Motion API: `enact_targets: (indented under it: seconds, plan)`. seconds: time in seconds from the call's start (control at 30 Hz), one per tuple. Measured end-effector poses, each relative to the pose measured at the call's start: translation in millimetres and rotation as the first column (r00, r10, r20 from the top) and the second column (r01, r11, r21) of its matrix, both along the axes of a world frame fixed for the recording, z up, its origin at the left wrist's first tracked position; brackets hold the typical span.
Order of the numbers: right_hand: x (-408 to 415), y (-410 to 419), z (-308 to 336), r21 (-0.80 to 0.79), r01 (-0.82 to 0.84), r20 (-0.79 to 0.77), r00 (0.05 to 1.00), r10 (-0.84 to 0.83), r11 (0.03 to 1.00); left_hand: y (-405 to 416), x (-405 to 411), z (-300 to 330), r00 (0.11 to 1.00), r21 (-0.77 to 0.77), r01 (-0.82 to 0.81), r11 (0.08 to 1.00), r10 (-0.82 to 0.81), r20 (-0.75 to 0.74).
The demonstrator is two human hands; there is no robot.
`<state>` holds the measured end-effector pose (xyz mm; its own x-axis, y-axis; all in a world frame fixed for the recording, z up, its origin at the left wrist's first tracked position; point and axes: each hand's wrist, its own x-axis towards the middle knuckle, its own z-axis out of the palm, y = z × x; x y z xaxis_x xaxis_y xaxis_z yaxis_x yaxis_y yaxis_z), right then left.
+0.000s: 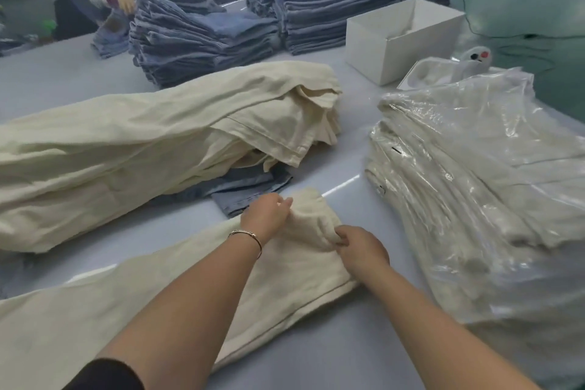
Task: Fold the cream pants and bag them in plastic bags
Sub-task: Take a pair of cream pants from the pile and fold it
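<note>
Both hands are on the long cream cotton pants stretched across the pale glossy tabletop: left hand pinches the bunched far end, right hand grips it alongside, just beside the heap of clear-plastic-bagged cream pants.

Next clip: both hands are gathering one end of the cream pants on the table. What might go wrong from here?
The left hand and right hand pinch only the bunched end of the cream pants; the long leg trailing left may fold crooked. The bagged stack sits close by on the right, so a sweeping fold might nudge its slippery plastic. The blue garment lies just beyond the hands and could get caught in.
</note>
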<state>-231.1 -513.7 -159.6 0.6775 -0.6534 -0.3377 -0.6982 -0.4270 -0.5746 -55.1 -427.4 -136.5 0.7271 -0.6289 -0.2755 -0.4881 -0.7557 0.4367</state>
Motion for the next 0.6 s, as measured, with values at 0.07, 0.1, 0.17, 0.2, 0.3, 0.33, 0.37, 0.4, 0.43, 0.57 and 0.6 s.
enact_targets:
  seconds: [0.07,0.1,0.17,0.2,0.3,0.33,0.37,0.4,0.43,0.57,0.6]
  plan:
    - [0.4,-2.8,2.7,0.148,-0.064,0.027,0.998,0.061,0.987,-5.5,11.2,2.3,0.999,0.018,0.043,0.999,-0.042,-0.015]
    - [0.1,-4.5,5.6,0.215,-0.095,0.062,0.995,0.084,0.972,-8.2,15.6,3.9,0.993,0.084,0.115,0.990,-0.115,-0.001]
    - [-0.7,-6.9,8.5,0.287,-0.134,0.128,0.987,0.100,0.949,-11.7,20.5,5.5,0.965,0.199,0.261,0.945,-0.260,-0.031]
    - [0.1,-6.9,8.5,0.313,-0.130,0.154,0.984,0.084,0.941,-13.6,22.9,5.2,0.951,0.196,0.308,0.931,-0.297,-0.084]
    - [6.4,-1.5,6.8,0.313,-0.083,0.175,0.984,0.029,0.946,-16.5,30.5,2.9,0.912,0.132,0.377,0.917,-0.343,-0.224]
    - [9.6,-0.5,5.9,0.270,-0.057,0.158,0.987,0.014,0.961,-16.5,32.8,1.4,0.901,0.125,0.397,0.909,-0.360,-0.241]
    - [11.8,0.0,4.1,0.216,-0.041,0.154,0.988,0.007,0.976,-16.7,33.7,-0.5,0.891,0.119,0.419,0.900,-0.383,-0.244]
    - [13.0,0.3,1.5,0.161,-0.021,0.143,0.990,-0.002,0.987,-17.0,33.3,-2.7,0.885,0.115,0.438,0.892,-0.404,-0.232]
    - [13.7,0.8,-0.6,0.122,-0.002,0.142,0.990,-0.015,0.992,-17.7,32.2,-4.4,0.878,0.102,0.458,0.883,-0.431,-0.210]
    - [12.0,0.4,-5.4,0.099,0.028,0.157,0.987,-0.044,0.995,-19.7,29.6,-4.4,0.856,0.034,0.517,0.856,-0.516,-0.013]
    - [12.4,-0.3,-5.7,0.097,0.035,0.147,0.988,-0.049,0.995,-20.3,30.4,-3.0,0.854,0.037,0.517,0.855,-0.518,0.036]
